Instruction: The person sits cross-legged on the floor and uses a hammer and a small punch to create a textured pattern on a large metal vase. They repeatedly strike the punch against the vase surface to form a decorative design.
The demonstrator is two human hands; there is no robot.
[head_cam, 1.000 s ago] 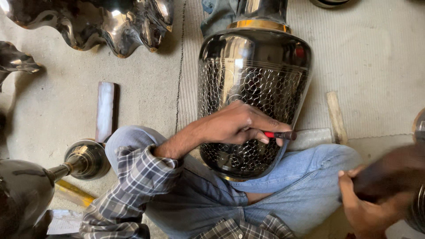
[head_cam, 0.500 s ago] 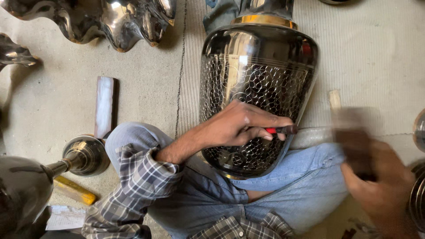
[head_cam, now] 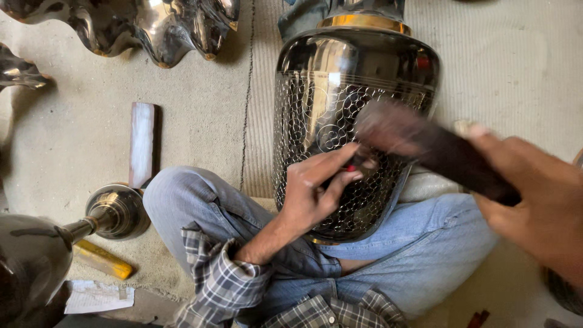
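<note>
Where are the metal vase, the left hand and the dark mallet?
metal vase (head_cam: 322, 91): head view, upper shoulder.
left hand (head_cam: 316, 194): head view, back of hand.
dark mallet (head_cam: 437, 149): head view, blurred shaft.

Wavy metal bowl (head_cam: 152, 27), wooden strip (head_cam: 142, 143), yellow tool (head_cam: 103, 260).

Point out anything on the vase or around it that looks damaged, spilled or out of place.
Nothing stands out. The dark metal vase lies across the lap with its scale pattern unbroken. The left hand holds a small tool against it. The right hand swings a blurred dark mallet.
</note>
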